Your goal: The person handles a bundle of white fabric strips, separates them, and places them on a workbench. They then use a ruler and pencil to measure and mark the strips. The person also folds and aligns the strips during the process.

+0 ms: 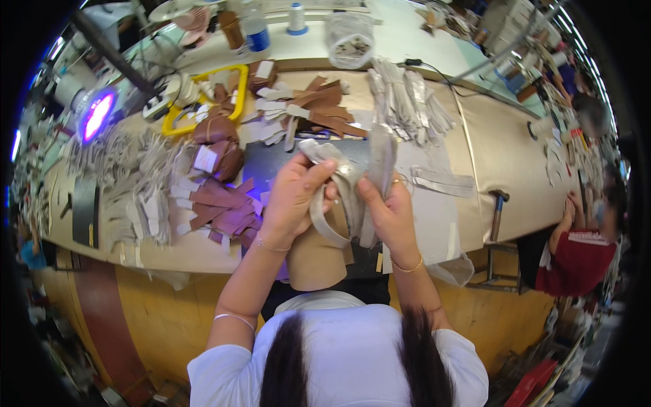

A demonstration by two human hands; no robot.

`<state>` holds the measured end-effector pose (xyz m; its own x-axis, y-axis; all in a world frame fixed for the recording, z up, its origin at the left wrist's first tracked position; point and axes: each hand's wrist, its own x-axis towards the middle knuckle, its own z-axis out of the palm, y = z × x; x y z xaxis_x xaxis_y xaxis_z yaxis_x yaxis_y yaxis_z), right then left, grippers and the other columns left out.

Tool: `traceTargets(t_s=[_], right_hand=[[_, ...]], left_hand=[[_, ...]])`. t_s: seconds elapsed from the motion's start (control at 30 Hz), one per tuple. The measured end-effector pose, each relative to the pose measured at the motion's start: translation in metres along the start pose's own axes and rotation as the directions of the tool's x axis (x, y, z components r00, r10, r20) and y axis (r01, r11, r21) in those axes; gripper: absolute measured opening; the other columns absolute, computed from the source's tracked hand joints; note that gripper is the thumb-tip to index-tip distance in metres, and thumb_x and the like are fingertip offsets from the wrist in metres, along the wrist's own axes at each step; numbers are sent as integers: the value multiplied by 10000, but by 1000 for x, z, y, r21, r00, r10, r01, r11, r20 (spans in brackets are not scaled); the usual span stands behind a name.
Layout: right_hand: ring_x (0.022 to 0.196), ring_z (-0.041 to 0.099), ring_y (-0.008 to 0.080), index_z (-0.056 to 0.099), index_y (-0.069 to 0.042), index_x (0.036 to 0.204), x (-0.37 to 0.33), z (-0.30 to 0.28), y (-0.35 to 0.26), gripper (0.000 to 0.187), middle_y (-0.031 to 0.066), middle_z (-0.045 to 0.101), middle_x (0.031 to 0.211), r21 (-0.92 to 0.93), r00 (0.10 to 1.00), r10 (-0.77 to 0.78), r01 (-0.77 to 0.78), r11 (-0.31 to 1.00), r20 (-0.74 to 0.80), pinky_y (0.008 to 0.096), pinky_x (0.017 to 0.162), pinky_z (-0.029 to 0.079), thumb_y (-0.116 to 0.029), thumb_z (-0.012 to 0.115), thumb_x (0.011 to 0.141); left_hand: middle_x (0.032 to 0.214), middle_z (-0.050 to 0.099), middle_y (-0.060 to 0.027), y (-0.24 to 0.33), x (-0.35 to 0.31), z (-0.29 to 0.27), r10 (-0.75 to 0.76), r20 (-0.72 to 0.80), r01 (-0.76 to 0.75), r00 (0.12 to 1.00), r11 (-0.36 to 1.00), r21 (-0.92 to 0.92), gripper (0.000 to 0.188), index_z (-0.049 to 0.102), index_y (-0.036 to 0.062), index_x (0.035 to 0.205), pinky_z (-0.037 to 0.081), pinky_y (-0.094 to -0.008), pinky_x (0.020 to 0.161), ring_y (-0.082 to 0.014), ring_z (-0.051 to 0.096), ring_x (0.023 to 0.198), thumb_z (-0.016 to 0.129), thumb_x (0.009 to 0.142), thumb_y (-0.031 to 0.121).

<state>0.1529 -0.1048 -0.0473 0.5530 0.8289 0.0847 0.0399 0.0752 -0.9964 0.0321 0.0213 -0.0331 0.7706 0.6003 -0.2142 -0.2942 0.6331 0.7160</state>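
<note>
Both my hands are raised over a dark board (268, 163) on the worktable. My left hand (290, 201) is closed, its thumb and fingers pinching pale grey strips (330, 233) that bend and curl down between my hands. My right hand (391, 214) is closed on a flat grey strip bundle (382, 150) standing upright; its layers are hard to count. Beneath my hands a tan curved piece (317, 261) lies at the table's near edge. Right of my right hand lie loose grey strips (442, 182).
Brown strips with pale ends (220, 207) and heaps of grey strips (125, 159) lie left. Farther back are a yellow plastic basket (242, 91), brown strips (329, 102) and grey bundles (407, 98). A hammer (497, 216) rests right, near a person in red (580, 264). A lamp (100, 115) glows left.
</note>
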Motion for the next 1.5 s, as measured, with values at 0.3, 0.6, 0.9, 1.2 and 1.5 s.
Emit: traceTargets(t_s=[0.3, 0.6, 0.9, 1.2, 1.5], right_hand=[[846, 676, 133, 512, -22, 1264, -2, -11, 11, 379, 54, 669, 1004, 430, 958, 136, -237, 871, 252, 273, 753, 564, -266, 643, 1005], [815, 735, 224, 529, -7, 1322, -8, -57, -22, 418, 122, 693, 1048, 464, 989, 149, -120, 877, -26, 321, 702, 614, -174, 679, 970], [820, 614, 188, 613, -7, 1168, -7, -27, -2, 275, 70, 668, 900, -28, 995, -66, 68, 997, 74, 313, 822, 497, -111, 699, 928], [769, 644, 323, 602, -21, 1029, -17, -129, -39, 235, 167, 665, 861, -459, 850, 235, 9, 888, 471, 390, 722, 496, -185, 710, 901], [966, 640, 318, 644, -49, 1082, -20, -199, 69, 293, 123, 636, 1058, -967, 903, 378, 126, 223, 205, 431, 851, 524, -202, 736, 849]], left_hand=[[785, 583, 16, -1, -6, 21, 266, 25, -254, 964, 884, 392, 201, 578, 31, 1133, 300, -172, 469, -11, 424, 530, 671, 969, 102], [941, 500, -8, -2, 38, 28, 450, 54, -409, 891, 748, 523, 338, 496, 71, 1252, 300, -189, 491, -25, 386, 571, 666, 988, 194], [748, 504, 16, -3, 19, 52, 286, 36, -268, 958, 836, 478, 294, 465, 98, 1263, 399, -224, 424, -38, 474, 534, 518, 1064, 308], [1065, 518, -77, 4, -22, 38, 80, 116, -130, 990, 840, 526, 423, 420, 80, 1398, 593, -265, 583, -140, 605, 916, 475, 1069, 340], [1177, 510, -140, 5, -26, 24, 65, 96, -109, 993, 807, 580, 425, 405, 47, 1413, 586, -234, 559, -149, 629, 897, 497, 1059, 263]])
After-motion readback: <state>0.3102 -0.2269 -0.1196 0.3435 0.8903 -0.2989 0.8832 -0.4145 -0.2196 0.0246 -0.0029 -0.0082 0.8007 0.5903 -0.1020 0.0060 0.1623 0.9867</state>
